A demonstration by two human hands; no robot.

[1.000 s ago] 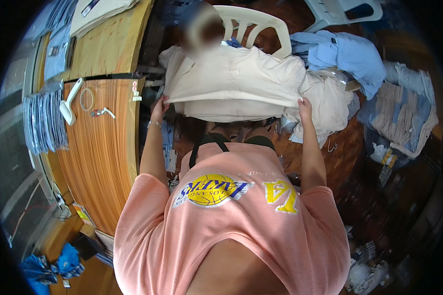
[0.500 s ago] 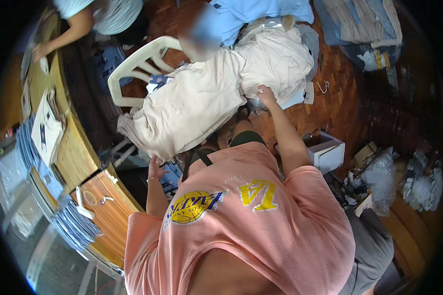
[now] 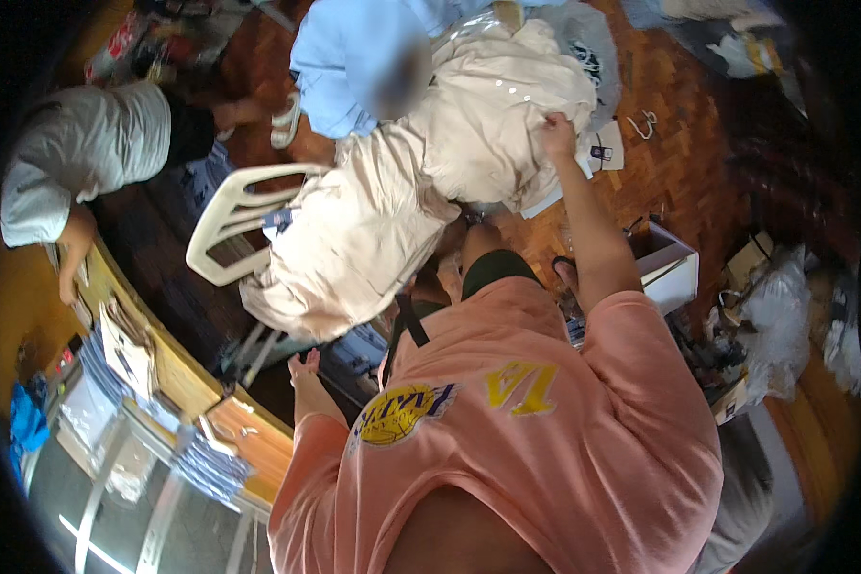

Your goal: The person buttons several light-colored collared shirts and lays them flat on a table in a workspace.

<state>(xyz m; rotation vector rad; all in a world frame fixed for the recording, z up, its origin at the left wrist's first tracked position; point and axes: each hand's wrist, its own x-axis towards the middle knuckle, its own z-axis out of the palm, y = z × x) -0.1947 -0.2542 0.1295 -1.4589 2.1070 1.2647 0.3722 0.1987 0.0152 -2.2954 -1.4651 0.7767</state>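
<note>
The right hand (image 3: 557,139) is at the outer edge of a rumpled heap of cream, matte woven cloth (image 3: 488,129). Its fingers are bent in against the fabric, though from where I stand I can't tell whether they are clamped on a fold or only resting there. The heap spreads away to the left of those fingers, with small white round dots, perhaps buttons, just above and left of them. A pale flat card with a dark tag (image 3: 603,148) lies on the floor just right of the fingers, and a grey, see-through plastic bag (image 3: 605,77) shows past the fingertips.

The left hand (image 3: 304,365) has its fingers apart and nothing in the palm. Just above the fingertips hangs the near edge of a long, loosely draped spread of cream cloth (image 3: 344,239); beyond it stands a cream plastic chair with a slatted back (image 3: 234,230).

I'd judge this cloth soft and limp, light in any one fold but weighty as a bundle, hardly slippery or fragile, though quick to crease. A full-fingered grip on the doubled edge under the right fingers looks surest; for the left, the hanging hem. Pinching one thin layer would probably drag the rest askew.
</note>
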